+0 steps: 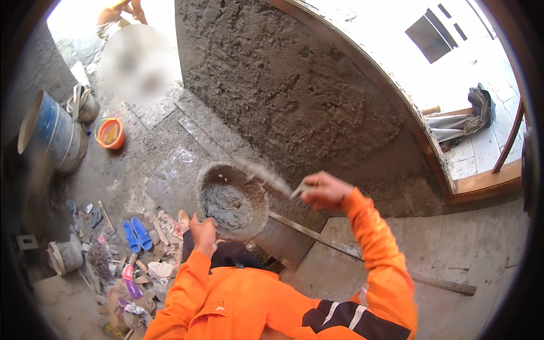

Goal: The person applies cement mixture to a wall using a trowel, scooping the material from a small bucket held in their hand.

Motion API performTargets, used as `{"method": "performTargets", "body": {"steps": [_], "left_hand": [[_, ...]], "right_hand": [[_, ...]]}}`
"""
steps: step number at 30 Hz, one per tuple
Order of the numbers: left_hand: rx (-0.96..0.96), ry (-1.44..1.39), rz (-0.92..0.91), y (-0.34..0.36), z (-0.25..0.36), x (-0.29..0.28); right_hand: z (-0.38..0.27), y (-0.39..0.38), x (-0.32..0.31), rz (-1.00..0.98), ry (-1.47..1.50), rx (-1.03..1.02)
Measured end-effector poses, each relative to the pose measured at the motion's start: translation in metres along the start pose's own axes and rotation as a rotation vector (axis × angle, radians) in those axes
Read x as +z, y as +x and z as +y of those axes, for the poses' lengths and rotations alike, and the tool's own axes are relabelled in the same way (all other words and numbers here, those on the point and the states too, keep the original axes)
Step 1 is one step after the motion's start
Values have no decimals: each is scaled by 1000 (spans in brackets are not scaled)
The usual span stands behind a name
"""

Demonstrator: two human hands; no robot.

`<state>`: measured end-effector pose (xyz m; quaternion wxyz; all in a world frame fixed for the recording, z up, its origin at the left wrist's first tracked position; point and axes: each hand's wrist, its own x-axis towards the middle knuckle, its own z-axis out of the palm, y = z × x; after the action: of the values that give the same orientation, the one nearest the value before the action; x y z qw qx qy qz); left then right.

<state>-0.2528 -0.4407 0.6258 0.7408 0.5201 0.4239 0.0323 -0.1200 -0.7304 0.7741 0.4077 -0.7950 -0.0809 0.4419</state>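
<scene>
A: Where's the mortar pan?
B: Right in front of the torso, nr the lower edge of the rough-plastered wall. Can't tell what's under it.

A: And the L hand?
B: Fingers clenched on the pan's near-L rim, thumb uppermost, some fingertips hidden. Prob. a steadying grip, b/c a round pan could tip or spin if pushed from one side.

A: R hand?
B: Fingers wrapped round the handle of a trowel, blade lying across above the pan's far-R edge. Blade's blurred, so can't tell how much it carries. Holding it over the rim prob. means drips land back in the wet grey mortar.

A: Other stuff?
B: Orange bucket on the floor, well apart, toward its far-L corner. Blue slippers L of the pan, amid scraps, prob. there to be clear of the feet.
</scene>
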Motion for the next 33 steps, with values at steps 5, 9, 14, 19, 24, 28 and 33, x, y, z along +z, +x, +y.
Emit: {"method": "performTargets", "body": {"steps": [5,9,14,19,24,28,33], "left_hand": [[38,-24,-51,15,-22,-21],[-12,-12,0,-1,-11,-32],[56,46,-117,3,-2,-16],[129,33,-112,-6,2,4],[-35,-24,37,9,0,-6],[-94,-94,164,15,1,-11],[-4,-41,72,31,-4,-21]], "right_hand": [[4,5,-133,889,-744,155],[-1,-15,-44,614,-757,-251],[40,56,101,362,-1201,-185],[73,103,167,340,-763,-160],[39,69,145,350,-565,-138],[10,48,96,284,-399,-133],[64,97,-15,-64,361,240]]}}
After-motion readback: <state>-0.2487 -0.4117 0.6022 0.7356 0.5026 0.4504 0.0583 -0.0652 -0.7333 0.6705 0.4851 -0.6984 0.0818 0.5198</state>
